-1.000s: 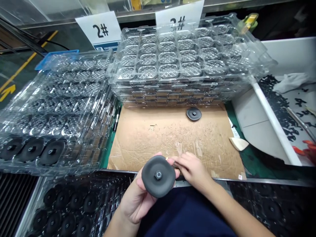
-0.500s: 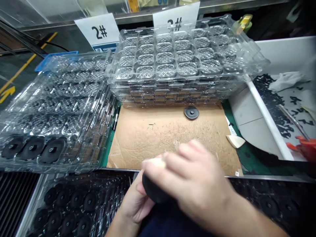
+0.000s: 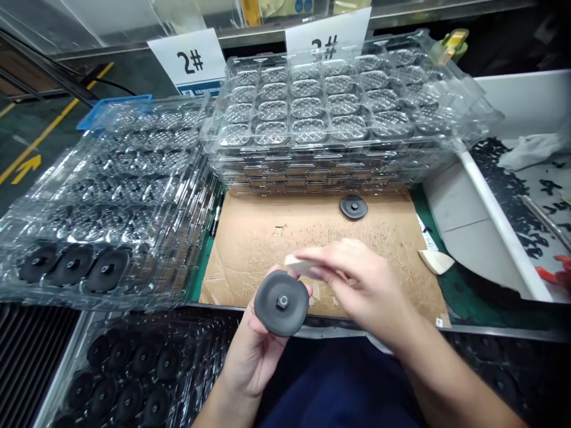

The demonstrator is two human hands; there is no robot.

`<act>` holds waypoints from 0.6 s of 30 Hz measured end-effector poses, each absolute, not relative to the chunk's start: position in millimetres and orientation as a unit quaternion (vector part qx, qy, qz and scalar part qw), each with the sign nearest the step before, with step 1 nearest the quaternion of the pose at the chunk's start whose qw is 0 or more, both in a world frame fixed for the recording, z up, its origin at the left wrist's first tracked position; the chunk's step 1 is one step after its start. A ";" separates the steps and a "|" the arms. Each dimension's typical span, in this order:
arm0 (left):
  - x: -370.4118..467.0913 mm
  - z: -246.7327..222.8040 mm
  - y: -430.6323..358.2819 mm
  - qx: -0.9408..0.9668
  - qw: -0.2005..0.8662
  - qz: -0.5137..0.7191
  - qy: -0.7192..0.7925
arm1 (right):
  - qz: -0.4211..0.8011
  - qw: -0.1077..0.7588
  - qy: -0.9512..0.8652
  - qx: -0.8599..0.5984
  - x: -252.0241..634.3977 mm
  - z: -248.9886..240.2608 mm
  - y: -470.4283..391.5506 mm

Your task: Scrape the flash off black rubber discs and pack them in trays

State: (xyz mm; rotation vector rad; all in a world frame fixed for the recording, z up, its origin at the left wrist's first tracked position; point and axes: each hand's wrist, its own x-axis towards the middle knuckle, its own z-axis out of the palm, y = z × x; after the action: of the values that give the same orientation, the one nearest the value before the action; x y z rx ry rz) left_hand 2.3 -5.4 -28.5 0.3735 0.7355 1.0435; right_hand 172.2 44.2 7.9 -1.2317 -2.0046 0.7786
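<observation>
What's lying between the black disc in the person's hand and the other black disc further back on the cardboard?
The head view shows only bare, scuffed cardboard between the held disc and the far disc.

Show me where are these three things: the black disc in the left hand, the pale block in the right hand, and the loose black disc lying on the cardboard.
held black disc (image 3: 281, 303): head view, on its centre hub.
pale block (image 3: 300, 266): head view, on its exposed left end.
loose black disc (image 3: 354, 207): head view, on its centre.
</observation>
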 end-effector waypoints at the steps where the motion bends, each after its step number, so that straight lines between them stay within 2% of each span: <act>1: 1.2 -27.8 -5.2 0.154 0.789 0.497 0.327 | 0.308 0.313 -0.742 -0.507 176.6 -3.7 44.4; 6: -2.7 -25.7 -3.3 0.100 0.802 0.514 0.288 | 0.337 0.255 -0.736 -0.529 180.3 -71.5 22.5; 9: -2.1 -25.8 -2.1 0.097 0.806 0.509 0.285 | 0.331 0.232 -0.746 -0.529 178.2 -83.5 14.2; 11: 0.1 -25.3 -1.5 0.096 0.808 0.507 0.284 | 0.330 0.253 -0.723 -0.552 178.7 -66.2 15.8; 14: 6.2 -23.7 -1.5 0.094 0.795 0.521 0.296 | 0.338 0.338 -0.676 -0.560 175.4 -15.2 19.1; 16: 10.6 -22.7 -2.0 0.089 0.791 0.520 0.308 | 0.341 0.385 -0.705 -0.489 168.3 17.4 18.3; 18: 13.6 -22.4 -2.8 0.085 0.793 0.509 0.325 | 0.352 0.360 -0.757 -0.415 159.2 37.7 17.0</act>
State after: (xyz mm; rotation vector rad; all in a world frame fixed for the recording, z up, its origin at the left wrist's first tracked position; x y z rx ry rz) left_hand 13.6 -2.8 -22.4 0.1834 0.6980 1.0948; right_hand 159.2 17.0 37.7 -1.0707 -1.9521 0.9076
